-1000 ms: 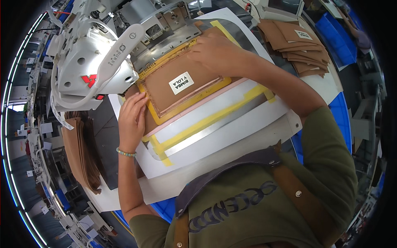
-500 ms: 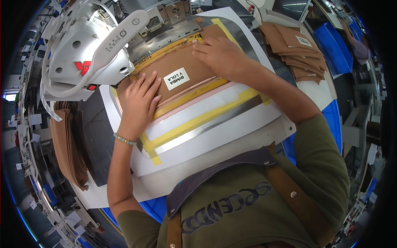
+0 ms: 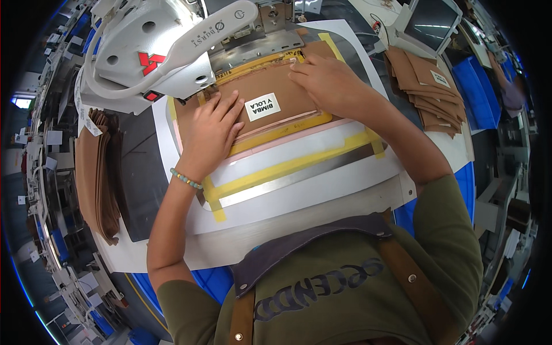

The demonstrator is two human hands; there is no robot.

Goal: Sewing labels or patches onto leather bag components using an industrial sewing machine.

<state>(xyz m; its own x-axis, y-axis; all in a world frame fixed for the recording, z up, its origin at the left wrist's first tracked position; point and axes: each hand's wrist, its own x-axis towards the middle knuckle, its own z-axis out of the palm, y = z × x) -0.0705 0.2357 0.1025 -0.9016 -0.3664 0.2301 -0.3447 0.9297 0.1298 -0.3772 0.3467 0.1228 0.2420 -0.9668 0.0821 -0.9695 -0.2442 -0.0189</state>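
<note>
A brown leather-like panel with a white printed label lies in a yellow-edged frame beneath the head of a white machine. My left hand rests on the panel's left side, fingers spread and stretched out, nothing gripped. On the far right part of the panel lies my right hand, its fingers extended and slightly bent, touching the panel near its far corner. Both palms face down. What lies under the right palm is hidden.
The white machine head overhangs the panel at the upper left. Brown pieces stand stacked on the left, and more brown pieces lie piled at the right near a screen. A blue bin sits beyond them.
The whole view has shifted, so the bench appears further right and the screen shows more fully. Both hands stay pressed on the panel in nearly the same spots.
</note>
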